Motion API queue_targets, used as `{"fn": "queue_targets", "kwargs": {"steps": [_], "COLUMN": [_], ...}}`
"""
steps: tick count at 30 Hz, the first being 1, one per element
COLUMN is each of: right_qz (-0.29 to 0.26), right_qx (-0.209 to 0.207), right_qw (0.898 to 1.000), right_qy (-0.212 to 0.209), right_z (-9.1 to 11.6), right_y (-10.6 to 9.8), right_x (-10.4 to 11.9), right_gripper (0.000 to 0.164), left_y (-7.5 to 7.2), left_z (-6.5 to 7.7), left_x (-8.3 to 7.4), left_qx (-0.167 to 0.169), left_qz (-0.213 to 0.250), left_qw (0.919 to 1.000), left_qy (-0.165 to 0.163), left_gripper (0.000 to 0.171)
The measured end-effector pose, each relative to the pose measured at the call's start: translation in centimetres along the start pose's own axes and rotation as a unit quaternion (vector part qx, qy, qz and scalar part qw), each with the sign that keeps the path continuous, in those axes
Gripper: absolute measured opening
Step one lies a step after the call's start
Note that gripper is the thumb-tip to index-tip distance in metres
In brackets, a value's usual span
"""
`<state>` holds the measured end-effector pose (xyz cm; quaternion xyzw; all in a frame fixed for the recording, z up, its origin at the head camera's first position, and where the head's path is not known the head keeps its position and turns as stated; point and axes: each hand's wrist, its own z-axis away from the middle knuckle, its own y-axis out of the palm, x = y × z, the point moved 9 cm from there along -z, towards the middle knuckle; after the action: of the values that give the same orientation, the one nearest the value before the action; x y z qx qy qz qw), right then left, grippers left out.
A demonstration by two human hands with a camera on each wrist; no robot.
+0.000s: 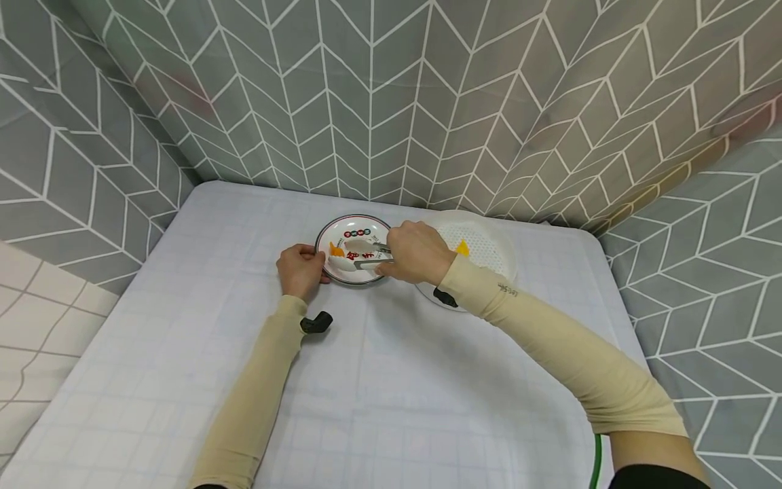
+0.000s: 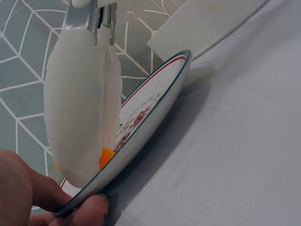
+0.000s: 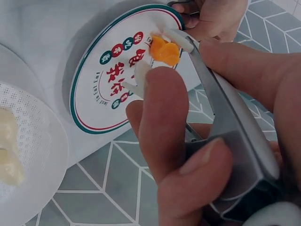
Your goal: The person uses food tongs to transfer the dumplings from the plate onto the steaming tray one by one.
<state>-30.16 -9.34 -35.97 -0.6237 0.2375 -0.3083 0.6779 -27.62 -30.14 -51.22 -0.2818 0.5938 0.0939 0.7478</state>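
Note:
My left hand (image 1: 299, 272) pinches the left rim of a small round plate (image 1: 334, 231), thumb above and fingers beneath. The plate is white with red lettering and a dark green edge. My right hand (image 1: 418, 251) grips metal tongs (image 1: 374, 263) with white, paddle-like tips (image 2: 75, 108). Those tips are spread apart over the plate, pointing toward my left hand. An orange piece (image 3: 164, 51) with rounded lobes lies on the plate near the tips. In the left wrist view the tongs cover most of it; whether they touch it I cannot tell.
Right of the plate stands a round white perforated tray (image 1: 489, 251), partly under my right forearm. A yellow piece (image 1: 462, 248) sits on it; pale yellow pieces (image 3: 9, 146) show in the right wrist view. A patterned grey curtain (image 1: 397, 102) hangs behind the white-covered table (image 1: 379, 407).

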Motion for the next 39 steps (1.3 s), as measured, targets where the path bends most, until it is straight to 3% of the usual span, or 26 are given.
{"fn": "queue_targets", "kwargs": {"steps": [9,22,39], "right_qz": [-0.002,-0.003,-0.015], "right_qx": [-0.005,-0.013,-0.008], "right_qw": [1.0,1.0,1.0], "right_qy": [-0.011,-0.005,0.017], "right_z": [-0.3,-0.2,1.2], "right_y": [0.3,0.2,-1.7], "right_x": [0.2,0.0,-3.1], "right_gripper": [0.036,0.036,0.041], "left_y": [0.1,0.1,-0.2], "left_z": [0.2,0.2,-0.1], "left_x": [0.2,-0.2,-0.1], "left_qx": [0.002,-0.001,0.004], "left_qz": [0.005,-0.002,0.012], "left_qw": [0.9999,1.0,0.9999], "left_qy": [-0.009,0.003,-0.004], "left_gripper": [0.027,0.025,0.028]}}
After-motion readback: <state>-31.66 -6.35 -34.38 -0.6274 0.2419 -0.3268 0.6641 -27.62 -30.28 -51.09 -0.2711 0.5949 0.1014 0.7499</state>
